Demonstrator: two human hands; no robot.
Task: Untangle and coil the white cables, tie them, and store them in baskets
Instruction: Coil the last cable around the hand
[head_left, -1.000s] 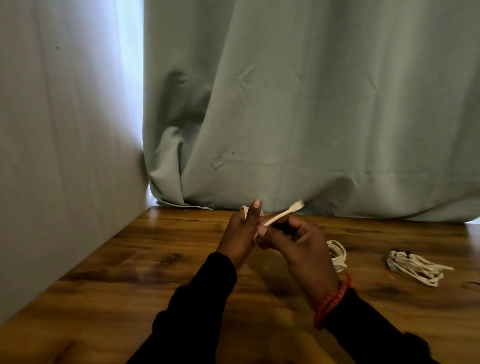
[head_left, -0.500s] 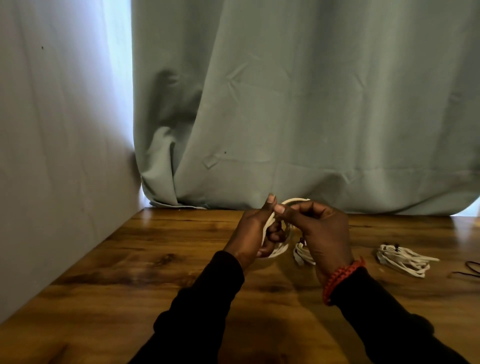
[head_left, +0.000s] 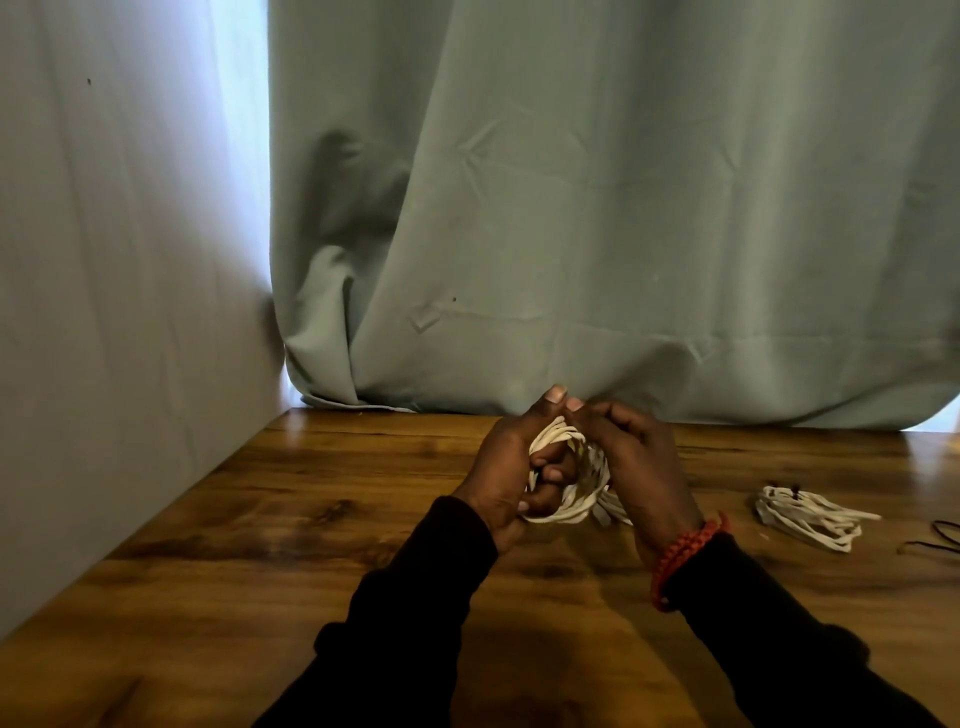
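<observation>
Frame centre | my left hand (head_left: 501, 475) and right hand (head_left: 636, 457) now clasp the coil (head_left: 566, 480), tail wound in since a second ago | tying next; bundle (head_left: 810, 517) lies right.

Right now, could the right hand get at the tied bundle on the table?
Probably yes, once it lets go. The bundle lies on the table to the right of the right hand, nothing between them. But both it and the left hand grip the coil.
</observation>
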